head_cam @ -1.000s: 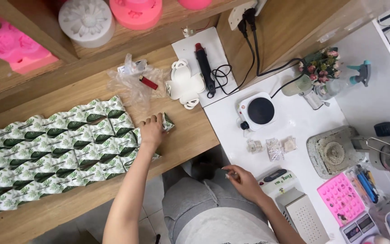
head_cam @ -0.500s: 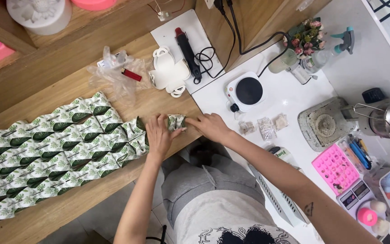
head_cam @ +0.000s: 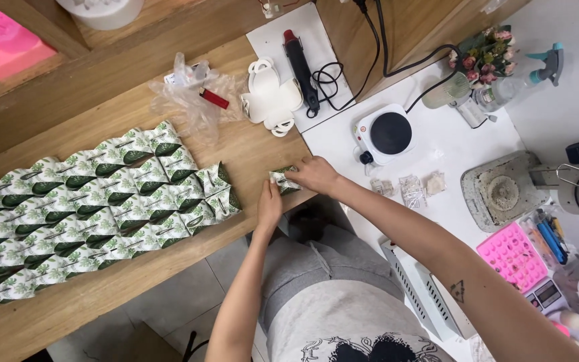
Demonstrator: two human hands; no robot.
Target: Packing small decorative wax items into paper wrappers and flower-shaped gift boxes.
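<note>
Both my hands meet on one small green-and-white leaf-patterned packet (head_cam: 281,179) at the front edge of the wooden table (head_cam: 256,151). My left hand (head_cam: 270,204) pinches its near side from below. My right hand (head_cam: 314,175) covers and grips its right end. To the left, several rows of identical leaf-patterned packets (head_cam: 95,208) lie flat, laid side by side across the wood.
A crumpled clear plastic bag (head_cam: 192,100) with a red lighter lies behind the packets. A white board carries a black heat tool (head_cam: 301,62) and white handles. The white counter holds a small hot plate (head_cam: 389,133), a scale (head_cam: 500,191) and a pink mould (head_cam: 512,256).
My right hand came up from my lap to the table edge. Both hands, with the single packet, have shifted to the right, away from the laid-out rows.
</note>
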